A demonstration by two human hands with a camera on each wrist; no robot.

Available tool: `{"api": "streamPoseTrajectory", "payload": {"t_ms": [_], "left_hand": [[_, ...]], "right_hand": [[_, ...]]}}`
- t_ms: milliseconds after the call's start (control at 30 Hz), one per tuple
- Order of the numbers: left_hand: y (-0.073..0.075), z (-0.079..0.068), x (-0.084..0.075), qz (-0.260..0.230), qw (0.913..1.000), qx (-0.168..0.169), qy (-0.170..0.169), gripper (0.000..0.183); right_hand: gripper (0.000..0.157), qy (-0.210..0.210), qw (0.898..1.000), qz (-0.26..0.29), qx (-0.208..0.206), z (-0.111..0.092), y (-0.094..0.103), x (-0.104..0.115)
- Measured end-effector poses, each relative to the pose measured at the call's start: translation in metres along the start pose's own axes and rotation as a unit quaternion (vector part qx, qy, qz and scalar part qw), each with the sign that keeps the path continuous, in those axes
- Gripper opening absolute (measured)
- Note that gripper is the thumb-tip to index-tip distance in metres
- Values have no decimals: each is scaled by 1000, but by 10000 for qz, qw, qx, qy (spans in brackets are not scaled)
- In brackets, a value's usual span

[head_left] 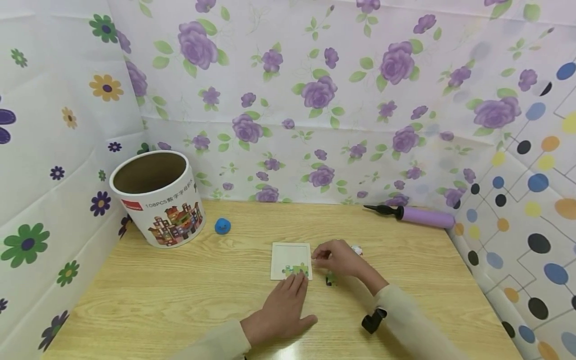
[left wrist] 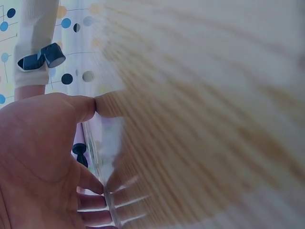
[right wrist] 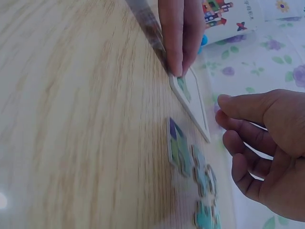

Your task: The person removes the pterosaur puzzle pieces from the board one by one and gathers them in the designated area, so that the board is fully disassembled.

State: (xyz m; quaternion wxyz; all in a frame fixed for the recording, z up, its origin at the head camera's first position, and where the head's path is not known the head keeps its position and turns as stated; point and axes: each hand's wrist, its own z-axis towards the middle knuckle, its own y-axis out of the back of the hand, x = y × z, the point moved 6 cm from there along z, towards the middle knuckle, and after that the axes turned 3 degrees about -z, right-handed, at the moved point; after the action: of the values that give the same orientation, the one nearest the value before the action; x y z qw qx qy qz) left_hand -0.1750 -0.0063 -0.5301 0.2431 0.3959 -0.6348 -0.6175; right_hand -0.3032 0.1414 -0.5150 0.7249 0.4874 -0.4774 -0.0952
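A white puzzle tray point(head_left: 291, 254) lies flat on the table, with joined green jigsaw pieces point(head_left: 295, 270) along its front edge. My left hand point(head_left: 283, 307) lies palm down with fairly straight fingers, fingertips on those pieces and thumb spread to the side. Just right of the tray hovers my right hand point(head_left: 338, 259), its fingers loosely curled; the right wrist view shows nothing between its thumb and fingers. Loose jigsaw pieces point(right wrist: 178, 150) lie on the table beside the tray, partly hidden under the right hand in the head view.
A large white bucket point(head_left: 171, 215) stands at the back left, with a small blue toy point(head_left: 222, 226) beside it. At the back right lies a purple hand pump point(head_left: 425, 217) with a black nozzle. Patterned cloths point(head_left: 288, 150) enclose the wooden table point(head_left: 180, 300).
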Motion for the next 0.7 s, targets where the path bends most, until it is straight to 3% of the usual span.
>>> {"api": "streamPoseTrajectory", "payload": {"t_ms": [267, 700], "left_hand": [[4, -3, -5, 226, 9997, -35, 128, 87], [2, -4, -4, -7, 9999, -74, 93, 83]], "right_hand": [[9, 182, 9995, 136, 239, 21, -16, 14], [14, 238, 9981, 194, 539, 44, -38, 25]]}}
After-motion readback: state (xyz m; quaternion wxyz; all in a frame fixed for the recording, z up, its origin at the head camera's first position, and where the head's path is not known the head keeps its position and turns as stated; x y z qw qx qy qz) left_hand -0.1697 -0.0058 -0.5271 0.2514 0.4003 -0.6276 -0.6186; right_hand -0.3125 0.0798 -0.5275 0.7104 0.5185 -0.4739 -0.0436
